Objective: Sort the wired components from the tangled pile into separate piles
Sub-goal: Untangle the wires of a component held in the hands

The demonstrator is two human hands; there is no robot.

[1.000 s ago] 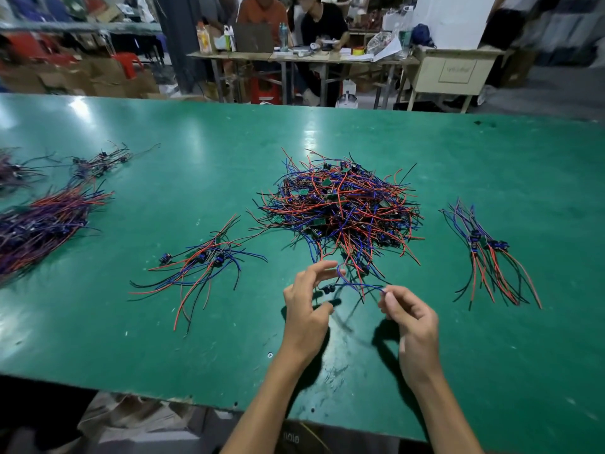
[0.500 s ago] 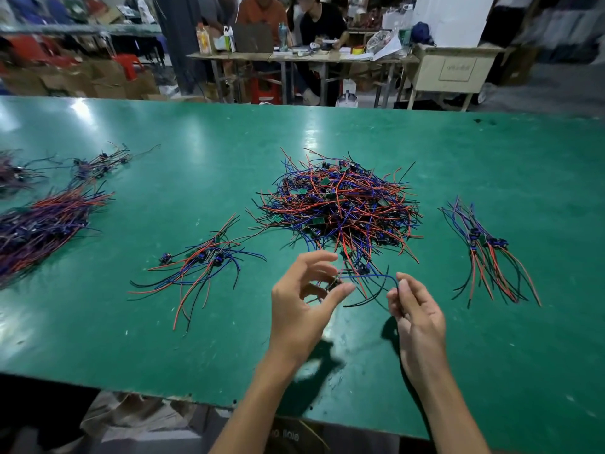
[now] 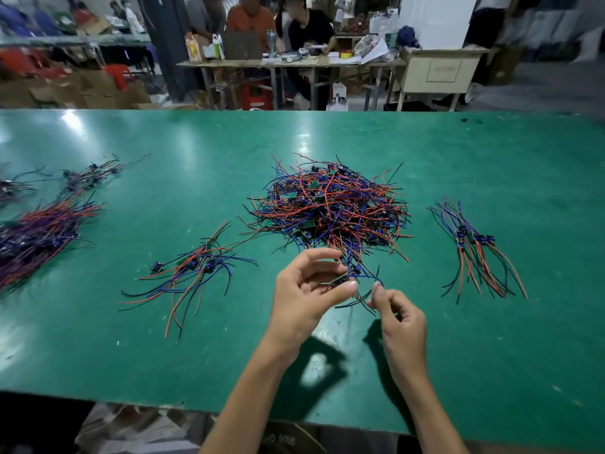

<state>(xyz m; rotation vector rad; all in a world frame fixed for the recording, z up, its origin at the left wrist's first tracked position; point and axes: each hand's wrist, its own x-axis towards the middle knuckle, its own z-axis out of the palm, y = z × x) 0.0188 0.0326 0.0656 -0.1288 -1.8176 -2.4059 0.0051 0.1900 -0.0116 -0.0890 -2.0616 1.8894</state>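
Observation:
A tangled pile [image 3: 330, 208] of red, blue and black wired components lies mid-table. A small sorted pile [image 3: 193, 273] spreads to its left, another sorted pile [image 3: 474, 247] to its right. My left hand [image 3: 307, 293] pinches a wired component [image 3: 340, 280] between thumb and fingers, just in front of the tangle. My right hand [image 3: 399, 319] pinches that component's blue and black wires near their ends. The wires run between both hands and still reach the pile's near edge.
The green table [image 3: 458, 355] has its near edge just below my forearms. Larger bundles of wired parts [image 3: 39, 234] lie at the far left, with a smaller bundle [image 3: 91, 175] behind them. People sit at a cluttered table [image 3: 294, 60] beyond.
My left hand rose off the table with the component and turned palm inward. My right hand drew closer, taking the wire ends, and the component pulled away from the pile.

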